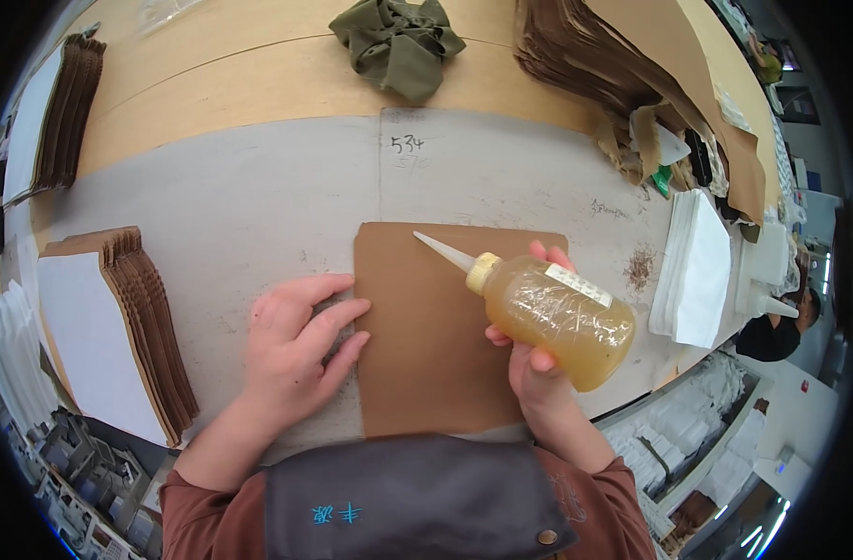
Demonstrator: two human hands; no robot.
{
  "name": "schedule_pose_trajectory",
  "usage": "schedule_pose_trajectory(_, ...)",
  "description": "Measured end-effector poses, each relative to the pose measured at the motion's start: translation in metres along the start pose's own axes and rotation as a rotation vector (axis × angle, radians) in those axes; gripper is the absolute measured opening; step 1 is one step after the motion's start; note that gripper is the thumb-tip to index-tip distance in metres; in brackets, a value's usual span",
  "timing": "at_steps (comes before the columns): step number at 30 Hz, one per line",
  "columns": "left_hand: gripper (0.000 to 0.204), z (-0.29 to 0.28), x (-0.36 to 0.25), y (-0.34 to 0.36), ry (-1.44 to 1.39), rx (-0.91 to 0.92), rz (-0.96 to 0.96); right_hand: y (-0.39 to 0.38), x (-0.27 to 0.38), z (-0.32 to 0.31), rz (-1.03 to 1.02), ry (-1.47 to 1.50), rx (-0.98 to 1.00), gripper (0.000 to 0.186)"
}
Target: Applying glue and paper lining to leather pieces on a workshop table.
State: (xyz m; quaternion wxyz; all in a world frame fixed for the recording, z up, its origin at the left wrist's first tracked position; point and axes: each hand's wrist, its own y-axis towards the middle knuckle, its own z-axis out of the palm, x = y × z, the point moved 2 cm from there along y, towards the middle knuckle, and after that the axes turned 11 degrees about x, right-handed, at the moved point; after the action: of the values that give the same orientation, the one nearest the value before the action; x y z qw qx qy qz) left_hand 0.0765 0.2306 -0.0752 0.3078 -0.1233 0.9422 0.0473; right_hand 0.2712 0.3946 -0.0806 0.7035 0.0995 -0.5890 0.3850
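A brown rectangular sheet [426,364] with clipped far corners lies flat on the grey work board [258,205] in front of me. My left hand [300,341] rests at its left edge, fingers stretched out and apart, fingertips touching the edge. In my right hand [529,359] is a squeeze bottle [562,317] of yellowish liquid, with a yellow cap and a long pointed nozzle. The bottle is tilted over the right part of the sheet, its nozzle pointing to the far left above the sheet's far edge. Part of the sheet is hidden beneath bottle and hand.
Stacks of brown and white pieces [99,336] stand at the left, with another stack [53,121] farther back. White folded sheets [697,271] lie at the right. A green cloth [398,47] and a large brown pile [613,56] sit at the far side. Another person [772,336] is at the far right.
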Motion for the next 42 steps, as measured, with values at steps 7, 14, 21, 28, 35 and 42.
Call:
schedule_pose_trajectory(7, 0.033, -0.002, 0.000, 0.000, -0.011, 0.026, 0.002, 0.008, -0.010, 0.010, -0.038, -0.257, 0.158, 0.130)
schedule_pose_trajectory(14, 0.033, -0.001, -0.001, 0.000, -0.019, 0.027, 0.008, 0.002, 0.011, 0.027, 0.044, 0.021, 0.443, 0.061)
schedule_pose_trajectory(21, 0.033, 0.000, -0.001, 0.001, -0.002, 0.040, -0.007, -0.013, 0.019, 0.017, -0.377, -0.735, 0.299, 0.044)
schedule_pose_trajectory(28, 0.032, -0.006, -0.006, 0.001, -0.018, 0.036, -0.011, -0.023, 0.018, -0.022, -0.183, -0.446, 0.266, 0.105)
schedule_pose_trajectory(35, 0.022, -0.003, 0.011, -0.007, -0.339, -0.220, -0.084, 0.026, 0.022, 0.009, -0.074, -0.104, 0.126, 0.136)
schedule_pose_trajectory(42, 0.019, -0.008, 0.013, -0.008, -0.353, -0.210, -0.060, 0.050, 0.025, 0.021, -0.107, -0.152, 0.362, 0.113)
